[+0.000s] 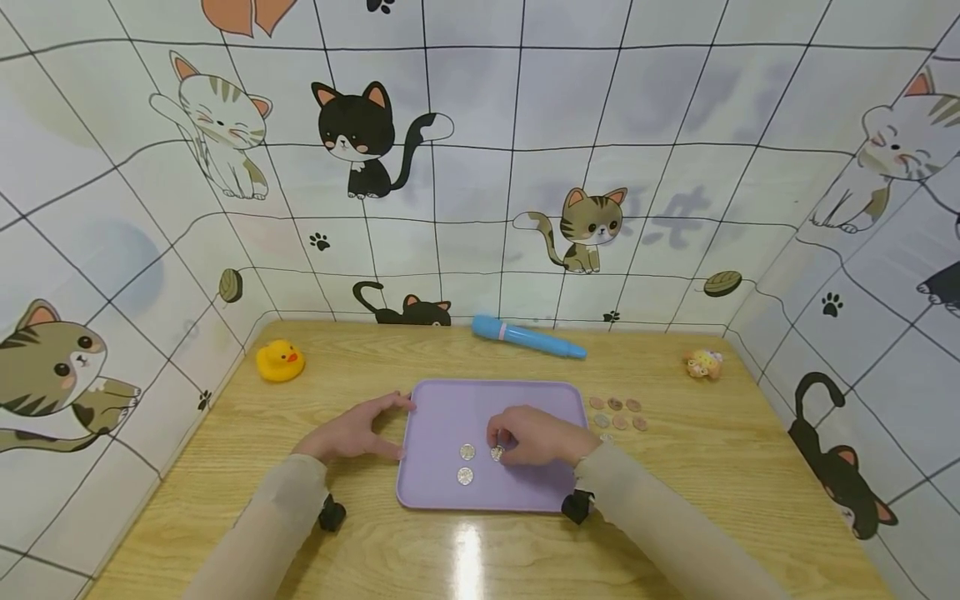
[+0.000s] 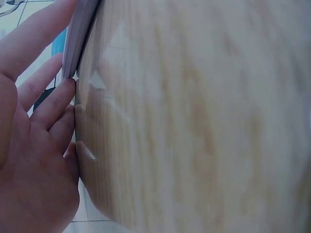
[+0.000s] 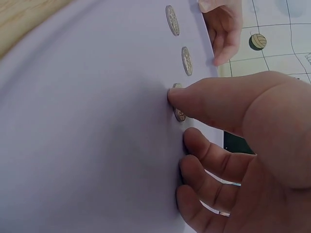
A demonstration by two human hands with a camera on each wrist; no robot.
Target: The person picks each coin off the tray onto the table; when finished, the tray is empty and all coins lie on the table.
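As left hand, spread, touches tray, right hand pinches coin; apparently placing, next likely calling for release

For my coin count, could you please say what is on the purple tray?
Three silvery coins, one touched by the right hand; anything else under that hand is hidden.

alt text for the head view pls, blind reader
A person's right hand holds a silvery coin on a purple tray beside two other coins; the left hand touches the tray's left edge. More coins, a blue pen-like object and a yellow duck lie elsewhere on the wooden table.
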